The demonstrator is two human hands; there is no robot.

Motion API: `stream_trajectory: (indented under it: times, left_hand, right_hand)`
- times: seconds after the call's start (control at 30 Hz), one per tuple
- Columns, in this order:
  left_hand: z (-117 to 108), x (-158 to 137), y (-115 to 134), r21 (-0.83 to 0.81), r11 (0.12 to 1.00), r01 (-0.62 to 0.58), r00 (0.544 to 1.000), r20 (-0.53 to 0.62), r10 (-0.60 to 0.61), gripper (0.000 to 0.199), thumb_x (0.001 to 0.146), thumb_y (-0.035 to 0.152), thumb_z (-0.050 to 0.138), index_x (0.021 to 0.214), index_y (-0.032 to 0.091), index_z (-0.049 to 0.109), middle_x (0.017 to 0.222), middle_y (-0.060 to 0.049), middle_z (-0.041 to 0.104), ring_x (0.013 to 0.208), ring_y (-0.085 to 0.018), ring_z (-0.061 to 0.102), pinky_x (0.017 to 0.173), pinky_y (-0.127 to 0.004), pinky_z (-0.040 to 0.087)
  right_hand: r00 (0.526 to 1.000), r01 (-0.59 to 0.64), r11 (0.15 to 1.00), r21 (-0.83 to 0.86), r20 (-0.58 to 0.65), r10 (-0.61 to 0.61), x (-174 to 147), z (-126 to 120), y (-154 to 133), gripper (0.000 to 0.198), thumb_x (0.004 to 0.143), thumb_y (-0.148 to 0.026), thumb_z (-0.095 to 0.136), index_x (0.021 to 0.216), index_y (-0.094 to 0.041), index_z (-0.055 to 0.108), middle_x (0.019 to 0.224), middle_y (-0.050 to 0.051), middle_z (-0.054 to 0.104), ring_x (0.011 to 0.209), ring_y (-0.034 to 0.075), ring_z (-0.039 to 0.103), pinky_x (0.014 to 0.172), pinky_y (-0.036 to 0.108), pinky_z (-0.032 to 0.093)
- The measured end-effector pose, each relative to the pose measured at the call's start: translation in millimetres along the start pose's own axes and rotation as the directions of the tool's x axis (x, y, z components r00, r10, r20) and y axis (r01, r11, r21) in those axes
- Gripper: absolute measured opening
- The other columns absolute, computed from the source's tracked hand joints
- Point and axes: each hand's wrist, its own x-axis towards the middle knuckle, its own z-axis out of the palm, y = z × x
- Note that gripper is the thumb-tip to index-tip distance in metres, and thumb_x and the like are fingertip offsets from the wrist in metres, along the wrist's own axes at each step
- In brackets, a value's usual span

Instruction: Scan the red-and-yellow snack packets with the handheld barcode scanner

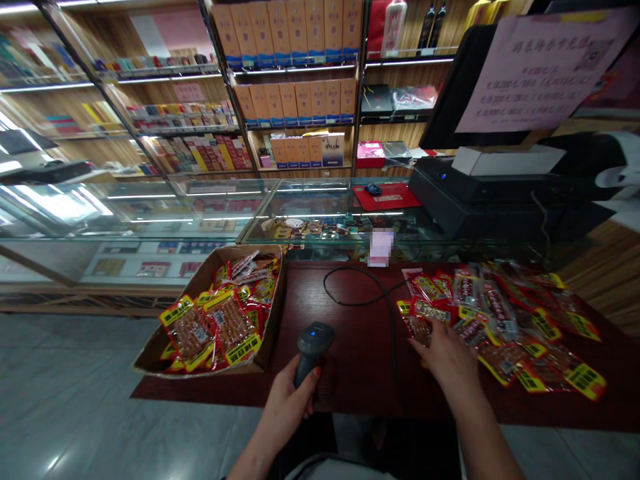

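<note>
My left hand (295, 390) is wrapped around the handle of a dark barcode scanner (315, 338), its head raised over the front of the brown table and a small blue light showing on top. At the left edge of a spread of snack packets (505, 360), my right hand (447, 353) closes thumb and fingers on one red and yellow snack packet (419, 327). Part of that packet is hidden under the fingers. To the left, an open cardboard box (275, 327) holds many similar packets, heaped up to its rim.
A black cable (360, 303) loops across the dark red-brown table (345, 373). Behind stand a glass display counter (260, 213), a red mat (387, 197) with a mouse (373, 189), and a monitor (465, 73) bearing a pink paper notice. Stocked shelves line the wall.
</note>
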Motion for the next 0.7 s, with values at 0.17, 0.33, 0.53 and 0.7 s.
stream_trajectory:
  times: [0.17,0.33,0.53,0.7]
  left_hand:
    - [-0.6,-1.8,-3.5,-0.011,1.000,-0.008,1.000,-0.004,0.008,0.052,0.083,0.063,0.063,0.103,0.016,0.059,0.046,0.010,0.047,0.039,-0.012,0.043,0.040,-0.022,0.035]
    - [-3.9,-3.0,-3.5,-0.012,1.000,-0.003,1.000,-0.010,0.003,0.052,0.082,0.064,0.063,0.103,0.016,0.060,0.046,0.010,0.047,0.039,-0.012,0.043,0.040,-0.022,0.035]
    - [-3.6,-2.9,-3.4,-0.024,1.000,0.010,1.000,-0.025,-0.010,0.053,0.079,0.065,0.066,0.099,0.017,0.060,0.046,0.010,0.046,0.038,-0.011,0.044,0.038,-0.021,0.035]
    - [-2.2,-4.0,-2.4,-0.021,1.000,-0.012,1.000,-0.022,0.012,0.052,0.082,0.065,0.064,0.101,0.016,0.061,0.047,0.010,0.048,0.039,-0.011,0.044,0.039,-0.021,0.035]
  right_hand:
    - [0.997,-0.076,0.940,0.333,0.052,0.062,27.1,8.3,16.9,0.087,0.066,-0.034,0.084,0.142,-0.005,0.051,0.129,0.028,0.065,0.124,0.044,0.061,0.102,0.053,0.046]
    - [0.973,-0.227,0.627,0.745,0.151,0.173,32.9,11.3,33.8,0.071,0.071,-0.040,0.076,0.137,-0.020,0.057,0.103,0.009,0.076,0.101,0.031,0.073,0.094,0.045,0.054]
    - [0.911,-0.345,-0.027,0.938,0.341,0.231,19.8,4.4,28.2,0.043,0.066,-0.036,0.078,0.106,-0.029,0.064,0.084,-0.003,0.072,0.074,0.016,0.071,0.064,0.029,0.057]
    - [0.902,-0.328,-0.345,0.880,0.400,0.163,12.7,-3.9,9.0,0.023,0.072,-0.030,0.076,0.093,-0.028,0.067,0.082,-0.004,0.072,0.070,0.011,0.068,0.056,0.021,0.052]
